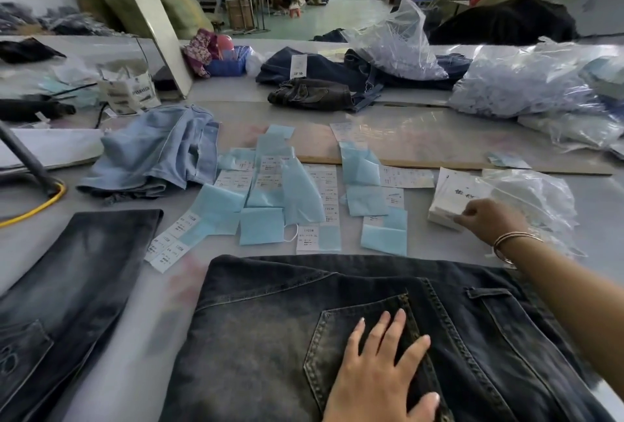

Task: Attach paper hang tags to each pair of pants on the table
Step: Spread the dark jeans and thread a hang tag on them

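While the left hand (381, 371) lies flat with fingers spread on the back pocket of the dark jeans (337, 320) at the near edge of the bench (422, 138), reaching with the right hand (489, 220) for the white stack of paper tags (456, 199) toward the right edge, fingers curled at the stack's near corner. Hard to tell whether one tag is already pinched or only touched. Best to peel a single tag off the top with thumb and forefinger, not drag the whole stack. Best to keep the left palm pressing so the waistband stays smooth. Worth matching size against the blue-and-white labels (283, 199) spread mid-bench before fastening. Second dark pair (67, 269) at the near left corner, no tag visible on it
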The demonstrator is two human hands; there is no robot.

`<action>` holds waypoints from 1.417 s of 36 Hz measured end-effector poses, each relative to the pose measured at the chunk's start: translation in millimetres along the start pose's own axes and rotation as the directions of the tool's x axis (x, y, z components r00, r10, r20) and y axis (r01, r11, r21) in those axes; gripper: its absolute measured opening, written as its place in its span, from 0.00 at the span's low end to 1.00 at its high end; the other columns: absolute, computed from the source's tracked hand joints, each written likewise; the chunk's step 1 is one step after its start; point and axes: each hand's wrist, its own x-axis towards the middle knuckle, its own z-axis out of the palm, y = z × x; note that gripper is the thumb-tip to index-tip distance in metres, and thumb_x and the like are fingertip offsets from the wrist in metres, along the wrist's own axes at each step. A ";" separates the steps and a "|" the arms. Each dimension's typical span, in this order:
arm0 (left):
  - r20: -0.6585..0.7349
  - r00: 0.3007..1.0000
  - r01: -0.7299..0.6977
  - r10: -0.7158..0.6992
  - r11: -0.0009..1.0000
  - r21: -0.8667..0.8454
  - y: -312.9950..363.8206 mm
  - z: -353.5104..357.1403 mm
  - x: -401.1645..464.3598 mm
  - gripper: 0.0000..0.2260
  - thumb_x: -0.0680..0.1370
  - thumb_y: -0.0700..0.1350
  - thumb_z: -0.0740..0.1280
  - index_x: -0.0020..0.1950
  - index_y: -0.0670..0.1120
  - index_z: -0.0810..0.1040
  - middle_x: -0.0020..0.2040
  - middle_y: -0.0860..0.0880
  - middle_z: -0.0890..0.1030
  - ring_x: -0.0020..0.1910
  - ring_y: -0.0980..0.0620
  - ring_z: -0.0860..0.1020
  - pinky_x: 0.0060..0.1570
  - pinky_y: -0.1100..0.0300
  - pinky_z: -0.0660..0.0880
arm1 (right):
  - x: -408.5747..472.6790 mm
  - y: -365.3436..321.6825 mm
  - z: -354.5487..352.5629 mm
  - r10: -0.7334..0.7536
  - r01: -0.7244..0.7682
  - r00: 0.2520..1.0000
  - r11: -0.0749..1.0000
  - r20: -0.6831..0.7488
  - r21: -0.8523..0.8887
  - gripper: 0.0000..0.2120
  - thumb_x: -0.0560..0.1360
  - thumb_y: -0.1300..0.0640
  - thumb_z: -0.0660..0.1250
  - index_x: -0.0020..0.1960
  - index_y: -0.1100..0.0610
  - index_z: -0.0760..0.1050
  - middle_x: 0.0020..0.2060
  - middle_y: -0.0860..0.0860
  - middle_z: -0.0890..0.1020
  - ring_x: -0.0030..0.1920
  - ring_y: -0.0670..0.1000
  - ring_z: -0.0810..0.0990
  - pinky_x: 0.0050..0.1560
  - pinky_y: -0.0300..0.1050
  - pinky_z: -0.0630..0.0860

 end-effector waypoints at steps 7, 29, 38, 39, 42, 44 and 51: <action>-0.039 0.953 0.087 -0.301 0.394 -0.915 -18.5 -30.6 5.9 0.15 0.80 0.56 0.60 0.63 0.53 0.78 0.62 0.58 0.79 0.62 0.65 0.74 0.69 0.61 0.66 | -34.0 -35.2 -27.3 0.014 0.178 0.883 0.914 -0.468 0.365 0.10 0.76 0.55 0.69 0.45 0.63 0.80 0.38 0.60 0.83 0.36 0.55 0.77 0.33 0.38 0.64; -0.188 0.856 0.365 -0.482 0.820 -0.441 -141.2 -57.7 82.1 0.16 0.78 0.60 0.62 0.50 0.48 0.77 0.47 0.53 0.78 0.44 0.54 0.77 0.43 0.61 0.73 | -57.9 -159.0 23.9 -0.501 0.456 0.863 0.828 0.065 0.327 0.11 0.79 0.55 0.63 0.58 0.55 0.79 0.55 0.50 0.80 0.51 0.49 0.78 0.54 0.40 0.73; -0.287 0.909 0.273 -0.301 0.952 -0.134 -152.9 -24.4 88.7 0.20 0.80 0.60 0.56 0.60 0.48 0.76 0.60 0.54 0.76 0.58 0.55 0.73 0.58 0.59 0.63 | -23.3 -184.1 75.6 -0.541 0.539 0.799 0.838 0.263 0.085 0.18 0.80 0.53 0.58 0.69 0.54 0.70 0.69 0.49 0.70 0.67 0.55 0.71 0.64 0.53 0.71; -0.282 0.911 0.271 -0.300 0.953 -0.137 -152.8 -24.2 88.8 0.20 0.80 0.60 0.56 0.63 0.49 0.76 0.62 0.55 0.76 0.60 0.55 0.72 0.60 0.59 0.63 | -22.8 -184.8 77.6 -0.557 0.566 0.789 0.823 0.258 0.045 0.16 0.81 0.53 0.56 0.66 0.54 0.72 0.66 0.49 0.73 0.63 0.55 0.74 0.60 0.53 0.73; -0.270 0.910 0.283 -0.314 0.948 -0.147 -151.5 -23.2 89.8 0.21 0.79 0.60 0.55 0.66 0.50 0.74 0.64 0.55 0.76 0.62 0.55 0.72 0.63 0.59 0.63 | -22.5 -183.9 83.3 -0.592 0.616 0.780 0.784 0.204 -0.080 0.15 0.82 0.52 0.53 0.62 0.53 0.74 0.62 0.48 0.76 0.58 0.55 0.76 0.56 0.50 0.73; -0.258 0.907 0.298 -0.334 0.940 -0.167 -150.4 -24.0 90.3 0.21 0.79 0.60 0.55 0.64 0.50 0.75 0.63 0.55 0.77 0.60 0.55 0.74 0.62 0.59 0.65 | -23.0 -183.2 87.3 -0.624 0.645 0.764 0.746 0.166 -0.163 0.14 0.82 0.53 0.53 0.60 0.53 0.74 0.60 0.48 0.78 0.57 0.54 0.77 0.56 0.47 0.72; -0.284 0.898 0.296 -0.337 0.938 -0.179 -148.6 -23.7 89.5 0.20 0.79 0.59 0.56 0.63 0.52 0.76 0.61 0.55 0.79 0.57 0.55 0.77 0.59 0.60 0.68 | -23.8 -181.6 86.2 -0.686 0.696 0.717 0.695 0.126 -0.181 0.15 0.82 0.52 0.52 0.55 0.55 0.76 0.53 0.50 0.80 0.52 0.53 0.78 0.55 0.45 0.71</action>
